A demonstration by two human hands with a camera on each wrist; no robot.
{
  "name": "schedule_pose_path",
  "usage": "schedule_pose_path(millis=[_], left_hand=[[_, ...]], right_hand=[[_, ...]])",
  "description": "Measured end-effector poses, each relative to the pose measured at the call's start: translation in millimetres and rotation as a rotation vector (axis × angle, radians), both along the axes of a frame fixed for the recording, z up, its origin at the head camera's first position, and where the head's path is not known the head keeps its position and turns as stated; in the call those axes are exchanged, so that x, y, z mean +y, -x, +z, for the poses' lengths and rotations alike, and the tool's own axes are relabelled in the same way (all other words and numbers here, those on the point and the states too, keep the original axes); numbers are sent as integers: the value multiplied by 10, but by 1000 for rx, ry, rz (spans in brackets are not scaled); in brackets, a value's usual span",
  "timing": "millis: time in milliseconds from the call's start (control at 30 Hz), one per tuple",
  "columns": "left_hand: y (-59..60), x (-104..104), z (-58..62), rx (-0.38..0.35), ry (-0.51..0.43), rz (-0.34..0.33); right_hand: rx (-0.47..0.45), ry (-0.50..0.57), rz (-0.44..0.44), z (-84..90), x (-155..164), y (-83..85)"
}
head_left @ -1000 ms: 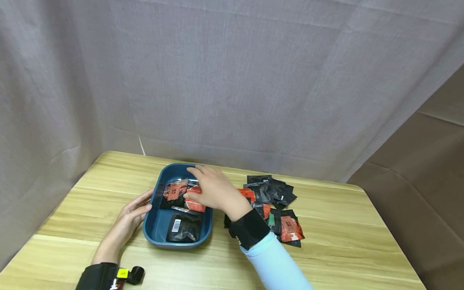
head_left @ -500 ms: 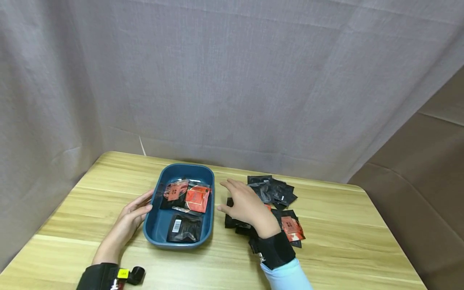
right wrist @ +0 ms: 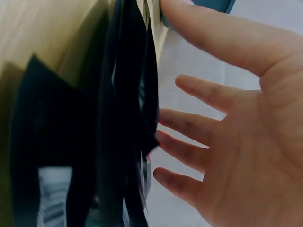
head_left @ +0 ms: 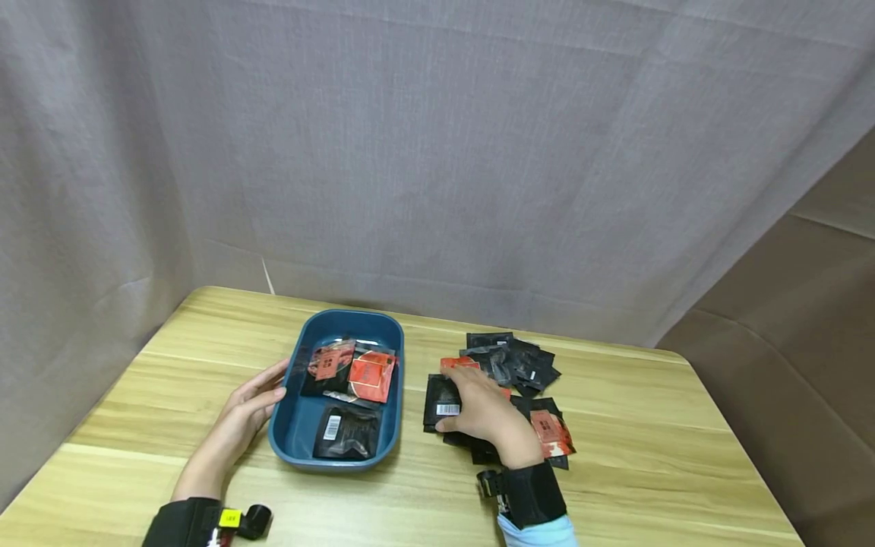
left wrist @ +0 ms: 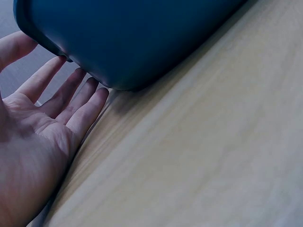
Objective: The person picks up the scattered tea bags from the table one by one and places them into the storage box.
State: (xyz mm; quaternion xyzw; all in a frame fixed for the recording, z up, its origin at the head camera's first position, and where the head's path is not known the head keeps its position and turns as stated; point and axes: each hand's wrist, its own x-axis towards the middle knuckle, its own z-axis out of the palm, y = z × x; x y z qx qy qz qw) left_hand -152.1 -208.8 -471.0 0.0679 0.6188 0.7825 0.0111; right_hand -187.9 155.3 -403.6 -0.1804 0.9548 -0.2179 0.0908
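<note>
Left hand (head_left: 241,410) flat on the desk (head_left: 656,456), fingers (left wrist: 71,94) straight and touching the left wall of the blue tray (head_left: 287,433); grip loose, holding nothing. Same touch seen from the left wrist, fingertips against the tray's dark blue side. Inside the tray, a few small packets: two red ones (head_left: 372,376) near the middle, a black one with a white label (head_left: 349,431) at the near end. Right hand (head_left: 481,410) laid on the pile of black and red packets (head_left: 526,365) just right of the tray, fingers (right wrist: 199,127) spread and straight, grip wide, nothing pinched. Next to its fingertips, a black packet with a barcode (head_left: 443,399) lying flat on the desk, and a red packet (head_left: 459,363) just past it. More packets (head_left: 550,433) to the right of the wrist. Black bands on both wrists, light blue sleeve (head_left: 540,532) on the right arm. Gray curtain (head_left: 437,152) behind the desk.
</note>
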Motion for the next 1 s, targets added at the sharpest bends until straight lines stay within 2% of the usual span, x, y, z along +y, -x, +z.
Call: schedule_pose_path(millis=[400,1000], left_hand=[[7,18,39,-5,10,-5],[-7,2,29,-10,18,-5]], right_hand=[[10,-23,-6,-45,-14,6],[32,6,23,-103,-31,34]])
